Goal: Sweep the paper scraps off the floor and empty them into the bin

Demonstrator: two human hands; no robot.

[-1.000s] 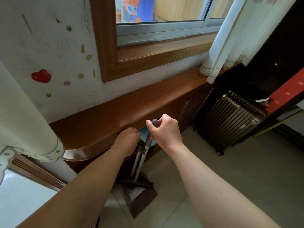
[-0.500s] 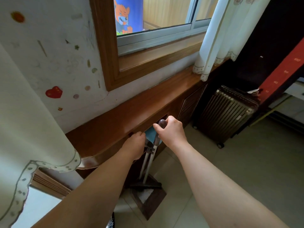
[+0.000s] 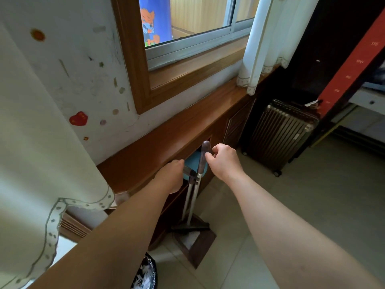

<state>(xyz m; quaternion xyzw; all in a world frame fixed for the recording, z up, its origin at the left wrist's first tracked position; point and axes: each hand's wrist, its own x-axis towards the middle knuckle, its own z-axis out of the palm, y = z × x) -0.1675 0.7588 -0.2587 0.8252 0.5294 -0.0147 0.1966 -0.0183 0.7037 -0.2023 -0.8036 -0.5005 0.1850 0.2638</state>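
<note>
Low down, a bin (image 3: 150, 268) holds paper scraps (image 3: 142, 277). The left hand (image 3: 169, 177) reaches under a wooden ledge (image 3: 166, 140), fingers hidden, so its grip is unclear. A dustpan (image 3: 198, 245) stands on the floor. The right hand (image 3: 225, 161) touches the upright broom handle (image 3: 203, 163) with loosely curled fingers.

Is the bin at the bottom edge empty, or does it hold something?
Not empty: the bin shows white scraps inside; how full, cannot tell.

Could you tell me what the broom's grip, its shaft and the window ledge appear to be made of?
Broom grip: dark brown, smooth, faint sheen, probably plastic. Shaft: silvery and reflective, likely metal tube. Window ledge: reddish brown with grain and glossy reflections, so varnished wood or wood-look veneer.
</note>
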